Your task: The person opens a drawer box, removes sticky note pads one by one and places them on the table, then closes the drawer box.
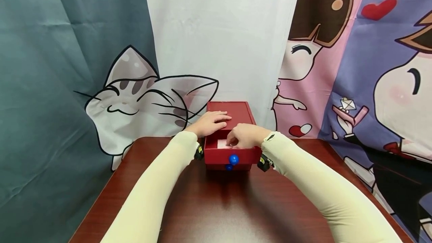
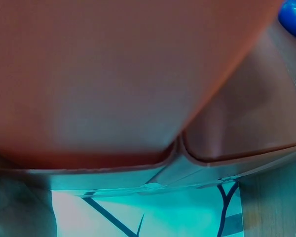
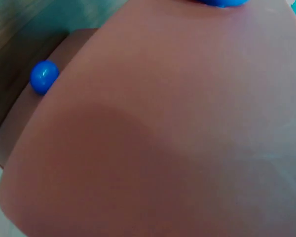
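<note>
A pale flat piece (image 1: 221,144) is seen inside the pulled-out upper drawer (image 1: 216,156) of a red box (image 1: 233,110), right under the fingertips of the right grip (image 1: 245,136). The fingers of that grip are bent down into the drawer; whether the piece is pinched or only touched cannot be told. The left grip (image 1: 210,123) is laid on the top of the box near its left front edge, with the fingers stretched out.

The right grip is bounded by the drawer's front panel on the near side and by the box top on the far side, and its wrist is carried over the drawer's right wall. The box is set at the far end of the tabletop (image 1: 229,213), close to a printed curtain (image 1: 222,29); a wide stretch of tabletop is left in front of it and on both sides.

The right part of the drawer's inside is covered by the right grip, as is part of the piece. In both wrist views, most of the picture is filled by reddish panels, and neither grip is shown. The upper knob (image 1: 234,159) is cut off in the right wrist view, while the lower knob (image 3: 44,77) is shown whole.
</note>
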Available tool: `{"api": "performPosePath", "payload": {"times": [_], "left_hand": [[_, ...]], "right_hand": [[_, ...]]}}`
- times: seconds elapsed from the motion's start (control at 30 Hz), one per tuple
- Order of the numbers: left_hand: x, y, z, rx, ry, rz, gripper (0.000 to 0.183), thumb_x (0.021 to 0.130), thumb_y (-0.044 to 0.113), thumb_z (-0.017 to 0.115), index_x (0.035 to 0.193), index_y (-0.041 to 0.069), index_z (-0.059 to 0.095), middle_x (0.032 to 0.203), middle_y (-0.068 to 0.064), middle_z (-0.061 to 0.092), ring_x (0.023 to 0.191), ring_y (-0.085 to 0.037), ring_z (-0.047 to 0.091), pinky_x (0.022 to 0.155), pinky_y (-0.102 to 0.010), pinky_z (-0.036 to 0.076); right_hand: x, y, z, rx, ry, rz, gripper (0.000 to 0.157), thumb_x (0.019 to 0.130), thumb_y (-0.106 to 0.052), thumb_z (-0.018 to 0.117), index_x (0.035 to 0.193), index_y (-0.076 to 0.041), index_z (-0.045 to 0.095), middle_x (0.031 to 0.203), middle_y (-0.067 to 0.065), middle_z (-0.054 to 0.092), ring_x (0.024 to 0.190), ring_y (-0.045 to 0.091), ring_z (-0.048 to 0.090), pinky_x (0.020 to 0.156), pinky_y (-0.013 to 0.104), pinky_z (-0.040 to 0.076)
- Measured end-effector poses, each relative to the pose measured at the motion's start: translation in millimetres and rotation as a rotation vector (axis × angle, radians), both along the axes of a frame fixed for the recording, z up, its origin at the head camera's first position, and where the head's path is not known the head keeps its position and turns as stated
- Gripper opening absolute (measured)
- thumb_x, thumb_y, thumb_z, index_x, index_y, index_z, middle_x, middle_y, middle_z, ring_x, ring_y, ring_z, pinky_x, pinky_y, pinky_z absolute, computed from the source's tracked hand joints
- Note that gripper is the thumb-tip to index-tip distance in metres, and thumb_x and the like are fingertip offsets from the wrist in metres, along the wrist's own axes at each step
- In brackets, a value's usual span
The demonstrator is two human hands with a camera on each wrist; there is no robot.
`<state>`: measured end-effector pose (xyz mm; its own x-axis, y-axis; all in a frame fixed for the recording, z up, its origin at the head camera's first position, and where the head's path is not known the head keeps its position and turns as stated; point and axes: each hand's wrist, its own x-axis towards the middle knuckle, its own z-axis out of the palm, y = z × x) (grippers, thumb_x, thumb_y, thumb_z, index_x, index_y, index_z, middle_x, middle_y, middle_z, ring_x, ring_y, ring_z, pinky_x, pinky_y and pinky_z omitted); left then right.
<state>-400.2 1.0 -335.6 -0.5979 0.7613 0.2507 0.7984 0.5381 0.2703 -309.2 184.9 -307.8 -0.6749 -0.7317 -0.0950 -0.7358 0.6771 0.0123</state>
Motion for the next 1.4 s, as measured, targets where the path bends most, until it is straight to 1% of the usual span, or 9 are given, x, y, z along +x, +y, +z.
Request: {"api": "performPosePath", "payload": {"times": [0.27, 0.43, 0.57, 0.73, 0.83, 0.93, 1.0, 1.23, 1.4], "left_hand": [[-1.3, -1, 0.1, -0.001, 0.011, 0.009, 0.040, 0.095, 0.038, 0.044, 0.133, 0.030, 0.049, 0.144, 0.004, 0.036, 0.133, -0.011, 0.026, 0.108, -0.038, 0.015], [-0.7, -1, 0.4, 0.000, 0.000, 0.009, 0.040, 0.095, 0.039, 0.043, 0.133, 0.030, 0.049, 0.144, 0.004, 0.036, 0.133, -0.012, 0.026, 0.108, -0.039, 0.015], [0.5, -1, 1.0, -0.007, -0.006, 0.013, 0.040, 0.095, 0.039, 0.043, 0.133, 0.031, 0.049, 0.144, 0.005, 0.036, 0.133, -0.011, 0.026, 0.108, -0.040, 0.015], [1.9, -1, 1.0, -0.015, -0.011, 0.013, 0.040, 0.095, 0.039, 0.043, 0.133, 0.032, 0.049, 0.144, 0.004, 0.035, 0.133, -0.011, 0.026, 0.108, -0.039, 0.015], [2.3, 0, 0.9, -0.006, -0.010, 0.015, 0.039, 0.095, 0.038, 0.043, 0.133, 0.032, 0.049, 0.144, 0.005, 0.035, 0.133, -0.012, 0.026, 0.108, -0.039, 0.016], [2.1, 0, 0.3, 0.002, -0.006, 0.019, 0.039, 0.094, 0.038, 0.043, 0.133, 0.032, 0.050, 0.144, 0.005, 0.036, 0.133, -0.012, 0.026, 0.108, -0.039, 0.016], [1.9, 0, -0.6, -0.001, -0.005, 0.022, 0.040, 0.094, 0.038, 0.044, 0.133, 0.032, 0.049, 0.144, 0.005, 0.036, 0.133, -0.012, 0.026, 0.108, -0.039, 0.016], [1.4, -1, -3.4, -0.009, -0.005, 0.021, 0.041, 0.094, 0.040, 0.044, 0.134, 0.031, 0.049, 0.143, 0.006, 0.036, 0.133, -0.013, 0.026, 0.108, -0.039, 0.014], [1.6, 0, -1.8, -0.006, -0.009, 0.016, 0.041, 0.094, 0.040, 0.044, 0.134, 0.033, 0.048, 0.144, 0.006, 0.036, 0.133, -0.012, 0.025, 0.108, -0.039, 0.013]], "right_hand": [[0.6, 2, -0.4, -0.123, 0.017, -0.028, 0.017, 0.084, -0.026, 0.058, 0.094, -0.021, 0.071, 0.085, -0.013, 0.067, 0.077, 0.001, 0.061, 0.074, 0.025, 0.049], [-0.9, 9, -2.9, -0.145, 0.138, 0.020, 0.014, 0.085, -0.020, 0.054, 0.085, -0.019, 0.068, 0.069, -0.016, 0.059, 0.058, 0.002, 0.052, 0.059, 0.023, 0.046], [1.5, 17, -4.2, -0.156, 0.241, 0.027, 0.008, 0.087, -0.019, 0.057, 0.083, -0.019, 0.064, 0.064, -0.015, 0.056, 0.055, 0.002, 0.050, 0.057, 0.022, 0.045], [6.3, 27, -3.6, -0.182, 0.283, 0.029, 0.005, 0.087, -0.022, 0.060, 0.083, -0.020, 0.062, 0.061, -0.015, 0.052, 0.053, 0.002, 0.048, 0.054, 0.022, 0.044], [9.2, 32, -0.2, -0.219, 0.285, 0.046, 0.006, 0.086, -0.018, 0.058, 0.081, -0.020, 0.059, 0.057, -0.014, 0.046, 0.049, 0.003, 0.044, 0.050, 0.021, 0.040], [13.0, 40, 5.7, -0.273, 0.313, 0.053, 0.006, 0.085, -0.015, 0.056, 0.083, -0.019, 0.060, 0.059, -0.015, 0.047, 0.050, 0.002, 0.042, 0.049, 0.021, 0.039], [15.8, 47, 9.8, -0.315, 0.357, 0.059, 0.007, 0.083, -0.015, 0.056, 0.086, -0.018, 0.062, 0.061, -0.016, 0.049, 0.050, 0.002, 0.042, 0.049, 0.021, 0.039], [24.8, 80, 22.7, -0.478, 0.598, 0.069, 0.013, 0.078, -0.014, 0.054, 0.085, -0.017, 0.064, 0.056, -0.014, 0.045, 0.047, 0.003, 0.037, 0.046, 0.023, 0.036], [29.0, 104, 29.5, -0.510, 0.711, 0.018, 0.015, 0.074, -0.014, 0.053, 0.082, -0.017, 0.065, 0.054, -0.015, 0.044, 0.047, 0.004, 0.037, 0.045, 0.025, 0.035]]}}
